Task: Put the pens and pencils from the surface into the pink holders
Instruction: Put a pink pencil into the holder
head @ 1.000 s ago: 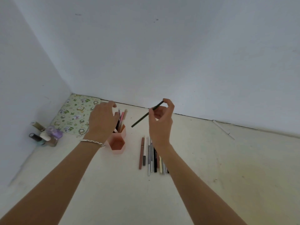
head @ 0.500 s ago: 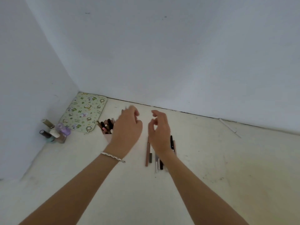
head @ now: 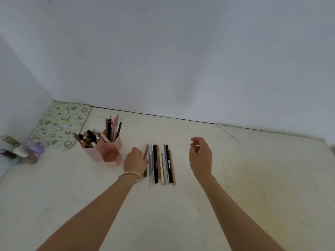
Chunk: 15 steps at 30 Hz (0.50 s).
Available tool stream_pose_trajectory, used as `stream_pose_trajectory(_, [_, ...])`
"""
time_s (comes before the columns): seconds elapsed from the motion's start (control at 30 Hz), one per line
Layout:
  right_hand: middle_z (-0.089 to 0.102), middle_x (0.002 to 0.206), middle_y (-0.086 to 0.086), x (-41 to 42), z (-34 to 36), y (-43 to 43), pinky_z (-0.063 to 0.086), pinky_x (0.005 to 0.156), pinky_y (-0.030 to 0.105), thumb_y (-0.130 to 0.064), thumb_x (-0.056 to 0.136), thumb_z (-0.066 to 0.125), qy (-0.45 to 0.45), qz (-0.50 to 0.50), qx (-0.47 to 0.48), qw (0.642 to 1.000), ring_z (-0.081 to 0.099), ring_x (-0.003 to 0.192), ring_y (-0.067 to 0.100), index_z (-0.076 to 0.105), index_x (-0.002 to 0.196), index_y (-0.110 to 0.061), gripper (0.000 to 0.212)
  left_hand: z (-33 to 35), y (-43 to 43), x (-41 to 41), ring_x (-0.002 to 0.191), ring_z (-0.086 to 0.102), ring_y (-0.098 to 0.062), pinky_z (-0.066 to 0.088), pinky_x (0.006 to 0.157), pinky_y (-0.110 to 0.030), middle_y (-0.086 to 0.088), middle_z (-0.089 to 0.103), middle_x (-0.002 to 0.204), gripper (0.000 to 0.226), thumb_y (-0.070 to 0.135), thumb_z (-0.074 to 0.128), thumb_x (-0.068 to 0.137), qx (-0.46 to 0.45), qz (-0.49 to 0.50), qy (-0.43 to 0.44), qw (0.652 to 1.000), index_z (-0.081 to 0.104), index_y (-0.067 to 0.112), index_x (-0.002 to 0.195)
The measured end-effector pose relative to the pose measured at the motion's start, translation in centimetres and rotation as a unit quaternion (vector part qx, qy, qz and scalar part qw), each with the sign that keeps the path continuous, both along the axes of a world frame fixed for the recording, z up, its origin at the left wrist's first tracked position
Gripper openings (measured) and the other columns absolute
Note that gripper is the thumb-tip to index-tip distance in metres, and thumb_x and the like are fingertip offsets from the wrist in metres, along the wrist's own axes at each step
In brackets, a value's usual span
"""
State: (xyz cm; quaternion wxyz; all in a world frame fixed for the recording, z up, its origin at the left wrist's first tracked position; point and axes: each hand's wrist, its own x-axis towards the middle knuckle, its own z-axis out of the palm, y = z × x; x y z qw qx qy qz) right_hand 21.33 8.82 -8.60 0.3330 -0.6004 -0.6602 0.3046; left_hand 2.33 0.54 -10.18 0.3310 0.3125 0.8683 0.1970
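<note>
Your left hand (head: 135, 160) down on pens (head: 161, 164), fingers spread, nothing pinched yet, to pick next for holders (head: 107, 151). Right hand (head: 200, 156) loose, empty, clear.

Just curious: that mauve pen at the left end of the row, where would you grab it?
Probably pinch the mauve pen at its far end, from above and the left: it lies flat, its near part is hidden under the left hand, and other pens crowd its right.

A plain home corner: bare white walls (head: 163, 60), a floral mat (head: 59, 124), small cosmetic bottles (head: 21, 151), and pink holders (head: 107, 151) crammed with pens.
</note>
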Motion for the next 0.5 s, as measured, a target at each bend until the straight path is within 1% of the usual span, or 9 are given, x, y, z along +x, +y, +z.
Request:
stream_pose_trajectory(0.07, [0.062,0.084,-0.01,-0.5,-0.6,-0.1,0.042,0.062,0.02,-0.005,0.093,0.049,-0.021,0.03,-0.041,0.998,0.055,0.061,0.007,0.063,0.107,-0.018,0.024,0.8,0.4,-0.1,0.091,0.065,-0.025,0.047,0.073,-0.032,-0.008,0.069,0.103,0.033,0.02,0.069,0.089,0.038,0.014,-0.025,0.999,0.053,0.01,0.116])
stream_pose_trajectory(0.13, [0.06,0.078,-0.008,-1.4,-1.2,-0.3,0.043,0.059,0.02,-0.008,0.095,0.047,-0.066,0.068,-0.097,0.991,0.054,0.059,0.009,0.061,0.111,-0.016,0.024,2.2,0.9,-0.2,0.082,0.066,-0.021,0.048,0.07,-0.029,-0.003,0.067,0.093,0.034,0.016,0.065,0.091,0.105,0.011,-0.032,0.994,0.05,0.013,0.123])
stream_pose_trajectory(0.2, [0.061,0.081,-0.003,-2.6,-1.8,-0.7,0.048,0.065,0.027,-0.011,0.097,0.047,-0.109,0.097,-0.144,0.979,0.058,0.068,0.015,0.057,0.12,-0.013,0.025,3.8,1.3,-0.4,0.073,0.064,-0.016,0.048,0.066,-0.026,0.003,0.063,0.084,0.047,0.011,0.061,0.092,0.167,-0.001,-0.03,0.985,0.044,0.017,0.135])
stream_pose_trajectory(0.27, [0.065,0.091,0.005,-3.7,-2.3,-1.1,0.049,0.067,0.03,-0.014,0.099,0.048,-0.144,0.113,-0.169,0.968,0.062,0.076,0.02,0.051,0.126,-0.011,0.028,5.4,1.5,-0.4,0.068,0.061,-0.009,0.044,0.059,-0.018,0.007,0.061,0.08,0.068,0.007,0.06,0.09,0.21,-0.013,-0.03,0.977,0.03,0.027,0.148])
stream_pose_trajectory(0.33, [0.066,0.094,0.009,-4.6,-2.8,-1.5,0.051,0.069,0.033,-0.013,0.1,0.046,-0.16,0.119,-0.176,0.964,0.064,0.081,0.023,0.048,0.126,-0.01,0.027,6.6,1.4,-0.3,0.066,0.061,-0.005,0.041,0.056,-0.013,0.009,0.06,0.077,0.085,0.006,0.061,0.089,0.235,-0.023,-0.031,0.971,0.016,0.036,0.154])
stream_pose_trajectory(0.37, [0.066,0.092,0.009,-4.8,-2.9,-1.7,0.052,0.07,0.033,-0.013,0.1,0.045,-0.16,0.118,-0.175,0.964,0.063,0.081,0.023,0.049,0.124,-0.009,0.024,6.9,1.3,-0.3,0.065,0.061,-0.005,0.041,0.055,-0.012,0.009,0.06,0.076,0.088,0.006,0.061,0.088,0.242,-0.029,-0.029,0.97,0.014,0.039,0.154])
stream_pose_trajectory(0.43, [0.066,0.091,0.008,-4.9,-3.2,-1.8,0.05,0.07,0.031,-0.012,0.1,0.045,-0.152,0.107,-0.175,0.967,0.062,0.081,0.022,0.051,0.121,-0.009,0.022,7.3,1.2,-0.4,0.064,0.062,-0.004,0.043,0.051,-0.011,0.011,0.06,0.076,0.083,0.009,0.062,0.088,0.243,-0.038,-0.021,0.969,0.021,0.041,0.152])
stream_pose_trajectory(0.5, [0.066,0.099,0.01,-4.9,-3.4,-1.7,0.048,0.072,0.029,-0.009,0.099,0.047,-0.146,0.097,-0.187,0.967,0.062,0.087,0.023,0.051,0.123,-0.007,0.024,7.6,1.1,-0.9,0.062,0.062,-0.002,0.044,0.046,-0.009,0.011,0.06,0.077,0.071,0.011,0.061,0.088,0.242,-0.033,-0.016,0.97,0.033,0.039,0.146])
